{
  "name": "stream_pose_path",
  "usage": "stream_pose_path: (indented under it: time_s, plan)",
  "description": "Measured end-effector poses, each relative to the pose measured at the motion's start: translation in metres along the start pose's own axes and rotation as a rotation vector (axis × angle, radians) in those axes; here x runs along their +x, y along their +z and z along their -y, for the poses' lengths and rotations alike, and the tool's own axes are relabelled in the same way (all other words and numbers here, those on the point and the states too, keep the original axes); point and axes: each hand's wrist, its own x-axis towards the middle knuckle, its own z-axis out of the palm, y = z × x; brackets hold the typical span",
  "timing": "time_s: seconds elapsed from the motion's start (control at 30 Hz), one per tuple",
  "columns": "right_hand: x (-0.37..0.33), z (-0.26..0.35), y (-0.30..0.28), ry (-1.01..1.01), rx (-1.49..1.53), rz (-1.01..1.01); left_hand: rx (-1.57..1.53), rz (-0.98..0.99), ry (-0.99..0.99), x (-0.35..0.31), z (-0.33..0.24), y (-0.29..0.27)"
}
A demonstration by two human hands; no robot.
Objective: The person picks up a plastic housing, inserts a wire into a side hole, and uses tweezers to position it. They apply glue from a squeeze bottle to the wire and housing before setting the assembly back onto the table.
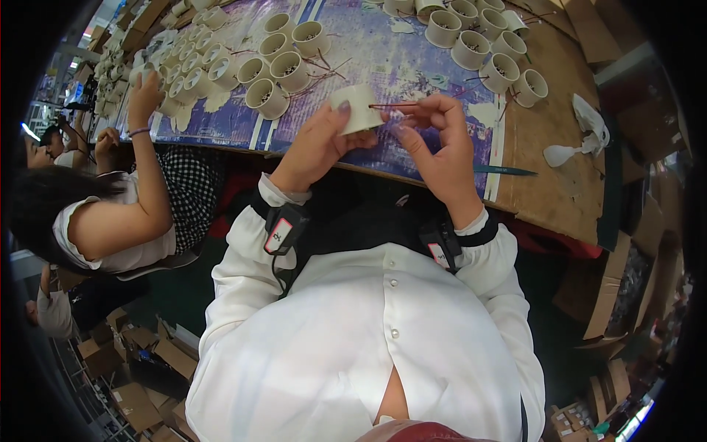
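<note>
My left hand [317, 144] is wrapped round a cream cylindrical cup [356, 109], held tilted above the table's near edge. Thin reddish wires [394, 105] come out through the cup's side wall toward my right hand [434, 136]. The thumb and fingers of that hand pinch the wires a short way from the cup. What lies inside the held cup is hidden from me. Left of it stand several similar cups [266, 100] with small dark and light bits inside and wires trailing out.
More wired cups [470, 50] crowd the back right of the worn purple table [383, 55]. A white crumpled bag [589, 125] and a dark green strip [504, 170] lie at the right. A co-worker [110, 214] sits at left, handling cups. Cardboard boxes [136, 409] surround the floor.
</note>
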Motion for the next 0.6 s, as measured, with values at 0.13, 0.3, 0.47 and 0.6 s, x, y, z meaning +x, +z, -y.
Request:
stream_pose_path:
  time_s: [0.13,0.3,0.47,0.6]
  plan:
    - [0.007,-0.01,-0.002,0.074,0.146,-0.014,-0.236,0.105,-0.2,0.006,-0.005,-0.004]
    - [0.011,-0.011,-0.002,0.062,-0.241,0.11,-0.402,0.111,-0.288,0.007,0.005,-0.012]
    - [0.011,-0.017,0.007,-0.07,-0.347,0.078,-0.324,-0.028,-0.305,0.005,-0.004,0.008]
    - [0.012,-0.015,0.012,-0.041,-0.34,0.067,-0.402,0.085,-0.28,0.002,-0.001,0.004]
